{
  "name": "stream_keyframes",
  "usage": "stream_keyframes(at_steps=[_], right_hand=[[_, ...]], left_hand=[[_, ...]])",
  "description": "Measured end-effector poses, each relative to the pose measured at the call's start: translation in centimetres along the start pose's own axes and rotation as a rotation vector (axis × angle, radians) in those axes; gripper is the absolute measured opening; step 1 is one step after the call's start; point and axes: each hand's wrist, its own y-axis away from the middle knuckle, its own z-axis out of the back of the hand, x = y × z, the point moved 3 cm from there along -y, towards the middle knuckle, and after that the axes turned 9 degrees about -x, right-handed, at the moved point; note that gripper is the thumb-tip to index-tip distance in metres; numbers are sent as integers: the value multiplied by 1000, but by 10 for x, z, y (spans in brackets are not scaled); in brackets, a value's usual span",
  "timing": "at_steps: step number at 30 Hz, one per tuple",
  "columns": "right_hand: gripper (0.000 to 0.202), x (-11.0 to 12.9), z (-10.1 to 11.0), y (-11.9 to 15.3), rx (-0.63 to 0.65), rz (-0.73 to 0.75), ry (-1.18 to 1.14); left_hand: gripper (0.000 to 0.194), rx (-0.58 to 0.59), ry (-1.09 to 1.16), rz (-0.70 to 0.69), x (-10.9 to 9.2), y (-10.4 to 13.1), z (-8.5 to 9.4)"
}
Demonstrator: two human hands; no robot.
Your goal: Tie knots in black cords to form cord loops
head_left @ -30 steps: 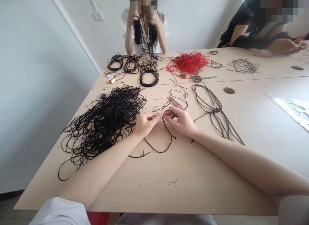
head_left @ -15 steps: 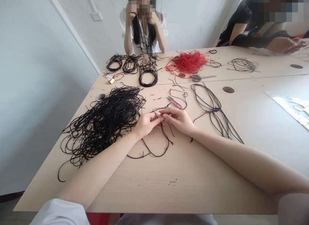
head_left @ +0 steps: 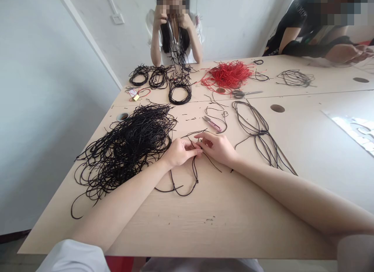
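Note:
A thin black cord (head_left: 195, 171) runs through the fingers of both my hands over the middle of the table, its lower loop lying on the wood. My left hand (head_left: 180, 151) pinches it between thumb and fingers. Close against it, my right hand (head_left: 215, 146) also pinches the cord, and a loose end slants out below toward the right. The exact crossing of the strands is hidden by my fingertips. Left of my hands spreads a big tangled pile of black cords (head_left: 131, 139). Just beyond them lie small pink-handled thread snips (head_left: 212, 124).
A tied black cord bundle (head_left: 261, 132) lies to the right. Farther back are coiled black cords (head_left: 179, 92), a red cord heap (head_left: 229, 75) and black scissors (head_left: 239, 94). One person (head_left: 175, 38) sits opposite holding cords; another (head_left: 315, 42) sits at the far right. The table has round holes (head_left: 277, 108).
My fingertips have shifted slightly, the right hand lower. The hanging cord loop has swung a little left, and the loose end now stretches farther to the right.

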Motion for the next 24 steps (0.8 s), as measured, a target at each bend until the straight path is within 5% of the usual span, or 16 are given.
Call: stream_keyframes(at_steps=[4, 9, 14, 20, 24], right_hand=[[43, 7, 4, -2, -16, 290, 166], [50, 9, -2, -1, 179, 513, 91], [27, 2, 3, -3, 63, 427, -65], [20, -3, 16, 0, -260, 303, -106], [15, 0, 19, 0, -325, 203, -135]], left_hand=[[23, 92, -125, -59, -4, 0, -1], [18, 110, -131, -91, -9, -1, 0], [25, 104, -97, -36, -9, 0, 1], [31, -196, 194, 130, -3, -2, 11], [31, -234, 316, 167, -1, -4, 13]])
